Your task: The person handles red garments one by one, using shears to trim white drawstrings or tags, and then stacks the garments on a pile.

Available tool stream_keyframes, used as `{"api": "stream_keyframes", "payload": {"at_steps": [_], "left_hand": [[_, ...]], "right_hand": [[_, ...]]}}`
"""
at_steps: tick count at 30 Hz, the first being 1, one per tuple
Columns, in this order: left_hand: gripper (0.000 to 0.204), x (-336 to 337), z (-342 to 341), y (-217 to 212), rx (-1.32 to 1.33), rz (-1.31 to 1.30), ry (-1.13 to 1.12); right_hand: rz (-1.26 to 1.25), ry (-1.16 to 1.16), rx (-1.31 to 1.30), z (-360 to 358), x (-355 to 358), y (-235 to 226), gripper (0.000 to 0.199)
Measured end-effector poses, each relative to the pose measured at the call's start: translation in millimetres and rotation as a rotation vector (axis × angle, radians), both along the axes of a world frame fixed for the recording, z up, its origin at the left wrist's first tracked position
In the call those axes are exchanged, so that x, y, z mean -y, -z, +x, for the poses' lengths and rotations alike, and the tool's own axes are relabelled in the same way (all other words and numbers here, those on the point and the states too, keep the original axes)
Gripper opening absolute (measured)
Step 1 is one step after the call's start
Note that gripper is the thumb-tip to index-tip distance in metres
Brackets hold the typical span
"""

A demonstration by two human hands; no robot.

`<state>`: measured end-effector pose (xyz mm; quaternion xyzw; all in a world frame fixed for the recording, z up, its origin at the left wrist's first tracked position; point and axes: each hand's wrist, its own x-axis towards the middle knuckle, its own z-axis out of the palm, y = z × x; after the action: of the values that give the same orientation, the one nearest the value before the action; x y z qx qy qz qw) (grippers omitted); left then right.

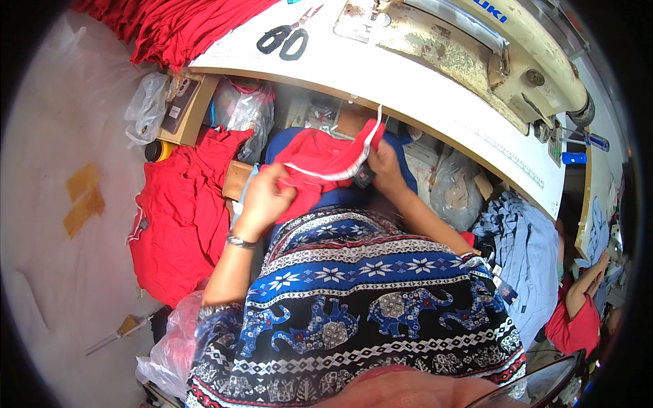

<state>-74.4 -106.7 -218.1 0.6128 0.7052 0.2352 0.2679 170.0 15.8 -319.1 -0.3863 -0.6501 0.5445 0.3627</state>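
Note:
A red garment piece (320,153) with a white trim along its edge is stretched between my hands, above my lap and in front of the table's edge. My left hand (269,194), with a band at the wrist, pinches its lower left part. My right hand (386,166) is closed on the trimmed edge at the right, beside a small dark label (364,176). The fingertips of the right hand are partly hidden by the cloth. The loose end of the white trim (380,114) sticks up near the table edge.
On the white table (422,88) stand a worn sewing machine (537,68) and black-handled scissors (289,39). Red garments (183,27) lie heaped at far left, more red cloth (180,224) below. Blue-grey cloth (524,251) hangs right. A co-worker's arm (585,285) shows at far right.

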Motion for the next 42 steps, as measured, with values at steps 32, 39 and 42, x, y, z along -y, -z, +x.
{"api": "stream_keyframes", "payload": {"at_steps": [32,39,42], "left_hand": [[0.023,-143,-30,-180,-0.260,1.083,0.163],[0.023,-74,-21,-194,-0.126,0.410,0.647],[0.029,-51,-16,-179,0.107,-0.036,0.848]], "right_hand": [[0.638,0.500,0.494,259,-80,-281,0.046],[0.358,0.223,0.538,279,18,-277,0.023],[-0.005,0.102,0.291,286,44,-244,0.018]]}}
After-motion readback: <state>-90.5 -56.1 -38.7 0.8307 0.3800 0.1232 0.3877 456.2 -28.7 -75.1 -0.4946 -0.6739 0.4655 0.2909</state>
